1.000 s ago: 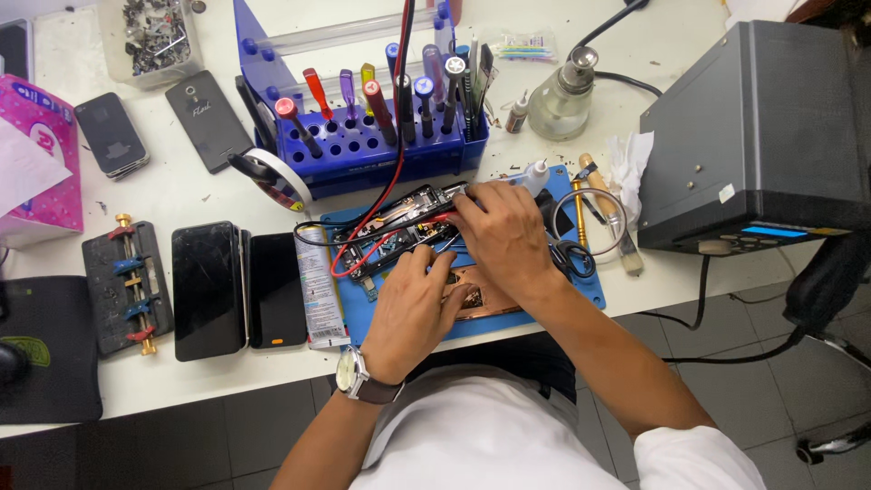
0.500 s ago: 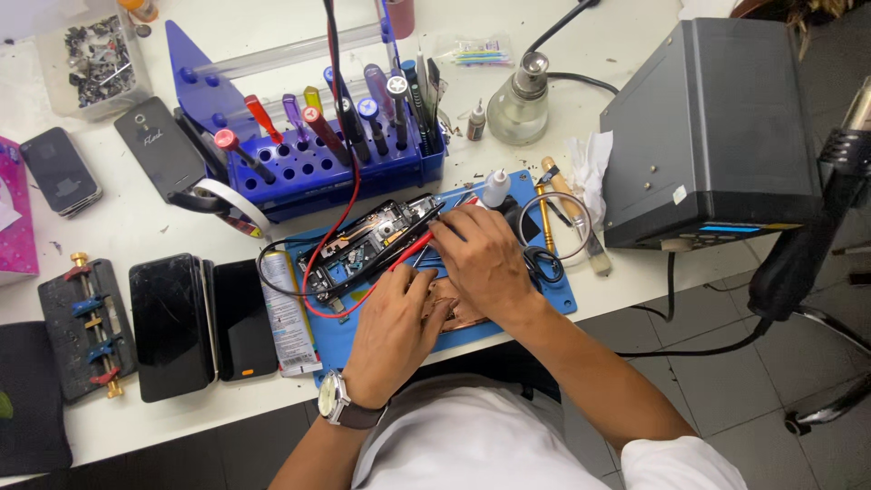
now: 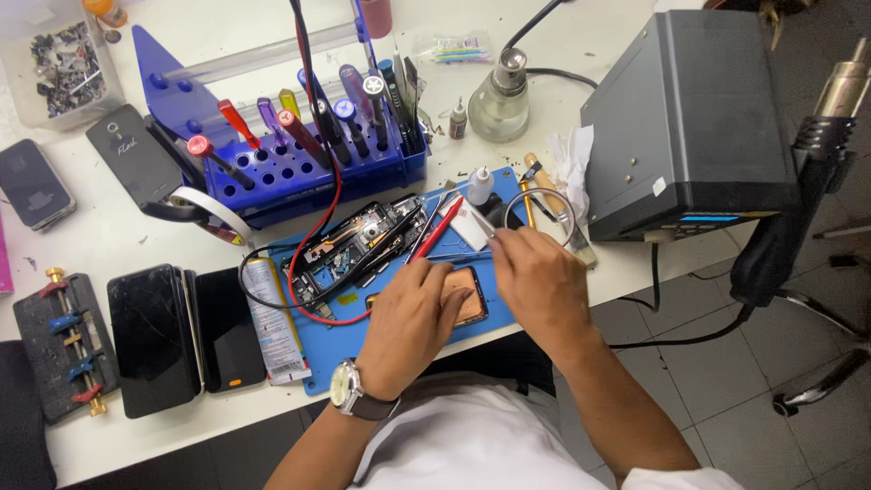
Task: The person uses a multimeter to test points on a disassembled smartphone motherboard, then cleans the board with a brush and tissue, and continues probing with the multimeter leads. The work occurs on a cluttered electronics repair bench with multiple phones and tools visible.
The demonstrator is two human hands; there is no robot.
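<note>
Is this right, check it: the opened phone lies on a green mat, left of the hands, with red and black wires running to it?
Not quite. In the head view the mat is blue, not green. The rest holds: the opened phone lies on it, left of the left hand and right hand, with red and black wires running to it.

Bright even overhead light, soft shadows, sharp focus, slight wide-angle edge distortion

One head-worn camera looked steeply down from close above at the counter point(image 3: 109, 236), facing away from the person's chest.
</note>
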